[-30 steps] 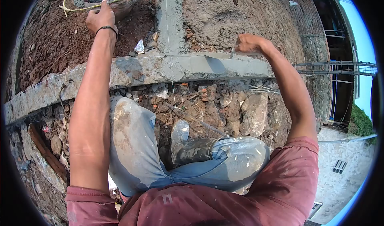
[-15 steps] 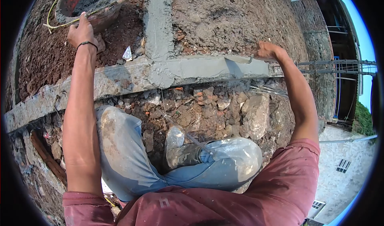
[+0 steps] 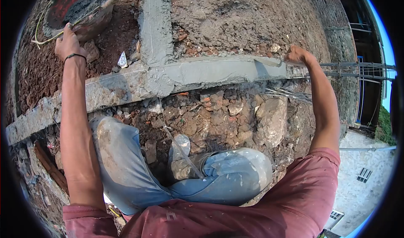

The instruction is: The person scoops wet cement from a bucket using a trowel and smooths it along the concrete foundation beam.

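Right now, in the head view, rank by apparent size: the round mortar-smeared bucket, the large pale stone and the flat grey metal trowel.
Largest to smallest:
Round mortar-smeared bucket, cut off at the top
Large pale stone
Flat grey metal trowel, handle mostly hidden

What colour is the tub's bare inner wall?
Dull red; the tub shows best in the head view.

H-like mark (faint) on shirt
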{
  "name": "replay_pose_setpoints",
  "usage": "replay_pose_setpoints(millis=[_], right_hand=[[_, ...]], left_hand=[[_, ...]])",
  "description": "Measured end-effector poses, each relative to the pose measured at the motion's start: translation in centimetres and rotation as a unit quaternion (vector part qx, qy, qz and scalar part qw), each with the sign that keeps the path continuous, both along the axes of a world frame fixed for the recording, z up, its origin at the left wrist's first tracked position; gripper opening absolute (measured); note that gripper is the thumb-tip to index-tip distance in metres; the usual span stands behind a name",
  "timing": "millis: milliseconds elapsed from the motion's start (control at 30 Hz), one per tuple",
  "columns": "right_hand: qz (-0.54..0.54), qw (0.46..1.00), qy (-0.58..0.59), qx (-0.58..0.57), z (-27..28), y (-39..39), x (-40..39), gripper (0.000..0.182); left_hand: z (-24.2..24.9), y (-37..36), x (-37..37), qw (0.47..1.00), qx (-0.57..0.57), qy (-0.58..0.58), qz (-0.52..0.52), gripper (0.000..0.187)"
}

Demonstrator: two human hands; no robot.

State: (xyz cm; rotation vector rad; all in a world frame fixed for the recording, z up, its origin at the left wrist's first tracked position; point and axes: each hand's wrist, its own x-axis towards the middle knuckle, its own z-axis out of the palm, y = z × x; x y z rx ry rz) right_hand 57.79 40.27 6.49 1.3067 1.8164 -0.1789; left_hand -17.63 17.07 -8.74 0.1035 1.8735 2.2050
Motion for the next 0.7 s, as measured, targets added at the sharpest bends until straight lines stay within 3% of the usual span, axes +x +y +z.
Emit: replay_pose_setpoints(millis=[33,100,167,233,267,400,467,500,533,567,600,700], right_hand=[[-0.055,0.996,-0.038,0.055,1.5,-1.5,-2.5,0.029],[-0.082,0.995,0.013,0.060,1.3,-1.2,-0.9,0.018],[-0.070,0.990,0.024,0.120,1.5,-1.8,-0.2,0.045],[0.105,0.990,0.007,0.098,-2.1,2.3,8.4,0.019],[0.194,0.976,-0.001,0.098,-3.9,4.3,12.6,0.018],[0.185,0.980,-0.045,0.053,-3.2,4.0,12.4,0.011],[0.001,0.992,-0.065,0.111,-1.6,1.9,8.1,0.013],[0.001,0.992,-0.063,0.109,-2.4,2.9,9.9,0.013],[0.174,0.973,-0.140,0.057,-3.8,4.8,13.9,0.007],[0.341,0.916,-0.211,0.003,-5.0,6.0,16.1,0.022],[0.571,0.763,-0.296,-0.064,-2.5,3.8,12.4,0.012],[0.533,0.780,-0.323,-0.053,-2.5,3.0,11.1,0.006]], left_hand=[[-0.1,0.1,-0.1,1.000,0.000,0.001,0.000,0.028],[-0.4,0.2,-0.3,0.999,0.032,-0.001,-0.005,0.027],[-0.6,0.4,-0.4,0.999,0.042,-0.003,-0.002,0.026],[-0.4,0.4,-0.3,0.999,0.051,-0.005,0.001,0.025],[-0.2,0.3,-0.2,0.998,0.054,-0.009,0.001,0.025],[-0.5,0.5,-0.6,0.999,0.039,0.002,0.005,0.022],[-0.3,0.5,-0.3,0.999,0.040,0.002,0.007,0.022],[-0.1,0.4,-0.1,0.999,0.042,0.002,0.010,0.022],[0.2,0.3,0.1,0.999,0.040,0.004,0.010,0.022],[0.5,0.3,0.3,0.999,0.030,-0.001,0.013,0.021],[0.6,0.3,0.3,1.000,0.020,-0.005,0.016,0.020],[0.0,0.5,-0.3,0.999,0.042,0.002,0.010,0.019]])
